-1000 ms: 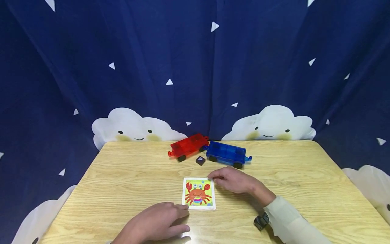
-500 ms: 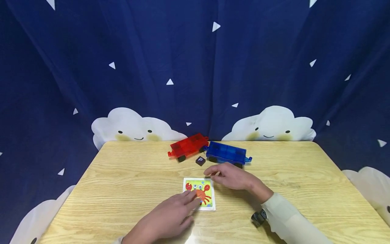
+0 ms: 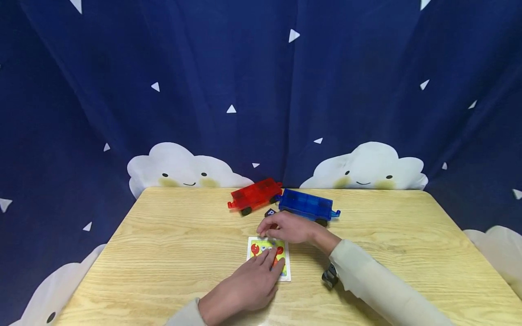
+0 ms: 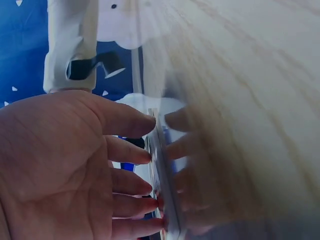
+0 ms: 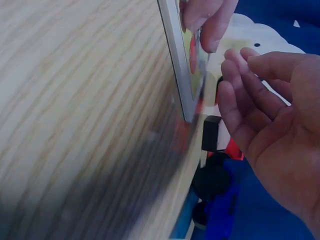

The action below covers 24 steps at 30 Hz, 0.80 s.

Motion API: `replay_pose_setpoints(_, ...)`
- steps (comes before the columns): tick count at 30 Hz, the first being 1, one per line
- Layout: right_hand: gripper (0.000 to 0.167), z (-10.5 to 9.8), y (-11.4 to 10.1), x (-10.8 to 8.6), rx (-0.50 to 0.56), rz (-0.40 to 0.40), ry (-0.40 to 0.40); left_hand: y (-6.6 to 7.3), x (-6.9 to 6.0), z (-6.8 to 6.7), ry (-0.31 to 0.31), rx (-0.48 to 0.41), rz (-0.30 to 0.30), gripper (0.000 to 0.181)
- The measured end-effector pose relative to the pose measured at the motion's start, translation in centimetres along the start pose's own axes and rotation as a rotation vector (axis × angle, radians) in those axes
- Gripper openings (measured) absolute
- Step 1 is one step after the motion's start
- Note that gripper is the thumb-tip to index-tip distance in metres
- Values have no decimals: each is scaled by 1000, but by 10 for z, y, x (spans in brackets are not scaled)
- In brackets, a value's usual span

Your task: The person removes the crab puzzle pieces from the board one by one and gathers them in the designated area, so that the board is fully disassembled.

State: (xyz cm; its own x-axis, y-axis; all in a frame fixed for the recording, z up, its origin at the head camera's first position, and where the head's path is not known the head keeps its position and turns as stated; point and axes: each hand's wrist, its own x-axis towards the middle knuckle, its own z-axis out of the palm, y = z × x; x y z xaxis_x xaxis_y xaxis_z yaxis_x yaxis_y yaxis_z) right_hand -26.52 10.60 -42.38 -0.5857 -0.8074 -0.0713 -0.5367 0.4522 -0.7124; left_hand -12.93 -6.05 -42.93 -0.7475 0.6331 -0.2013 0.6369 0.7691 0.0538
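Observation:
A square crab picture puzzle [image 3: 254, 246] with a white border lies flat on the wooden table. Spread over its lower part is my left hand [image 3: 252, 284], its fingers nearly straight. In the left wrist view those fingertips touch the face of the puzzle [image 4: 167, 195], and the thumb reaches its edge. Just above the far edge hovers my right hand [image 3: 288, 227], fingers loosely bent and holding nothing. From the right wrist view, a gap separates its fingertips from the puzzle [image 5: 176, 50]. The crab's middle is hidden under the left hand.
Behind the right hand lies a small black tile [image 3: 269, 212] marked with a P, partly covered. A clear red toy wagon [image 3: 254, 195] and a clear blue one [image 3: 308, 205] stand end to end near the table's [image 3: 171, 235] back edge. A dark blue curtain [image 3: 204, 90] hangs behind.
My left hand has slid up and right from the puzzle's lower left corner onto its picture. The right hand has shifted left from the upper right corner to above the far edge.

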Motion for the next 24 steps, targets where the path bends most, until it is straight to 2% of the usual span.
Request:
replay_pose_setpoints(8, 26, 5, 2, 15, 89, 66, -53, 1, 5, 2, -43, 5, -25, 58)
replay_pose_setpoints(18, 28, 5, 9, 20, 212, 67, -81, 0, 4, 3, -13, 34, -12, 57)
replay_pose_setpoints(24, 29, 4, 17, 22, 365, 132, -115, 0, 5, 5, -10, 36, -11, 57)
